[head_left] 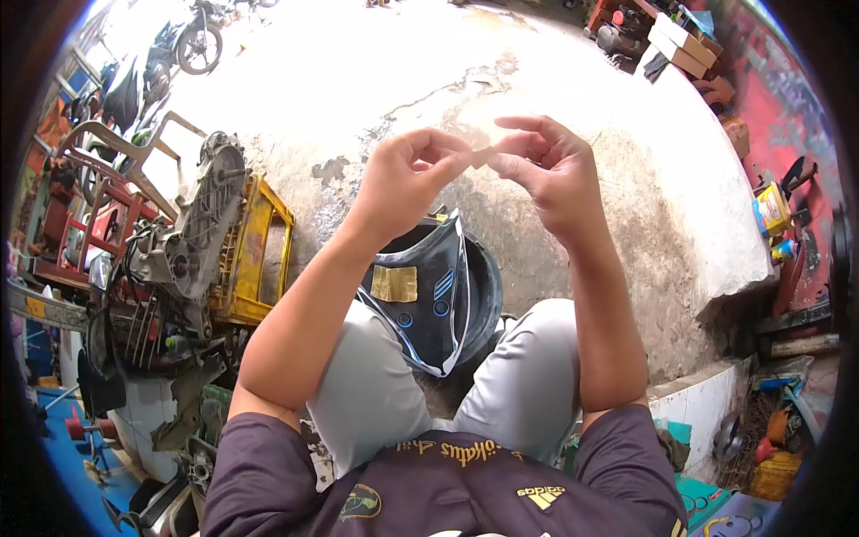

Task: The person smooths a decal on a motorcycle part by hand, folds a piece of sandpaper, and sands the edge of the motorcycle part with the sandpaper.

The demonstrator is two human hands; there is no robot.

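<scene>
Both of my hands are raised in front of me over the concrete floor, their fingertips almost meeting. My left hand (413, 179) is closed in a pinch, thumb against index finger. My right hand (553, 174) pinches from the other side, with its upper finger stretched out. Between the fingertips is a small thin tan piece (482, 157), washed out by glare; its kind is unclear. Below, between my knees, a dark panel (420, 327) with blue marks and a white edge rests on a black round tub (488, 282). On the panel lies a creased, brownish-gold square sheet (395, 284).
At left, a grey metal engine casing (213, 215) leans by a yellow crate (282, 242) and a chair frame (134, 148). Motorcycles (199, 45) stand at the far left. Boxes (677, 46) sit on the right ledge (707, 242). Tools (711, 497) lie at lower right.
</scene>
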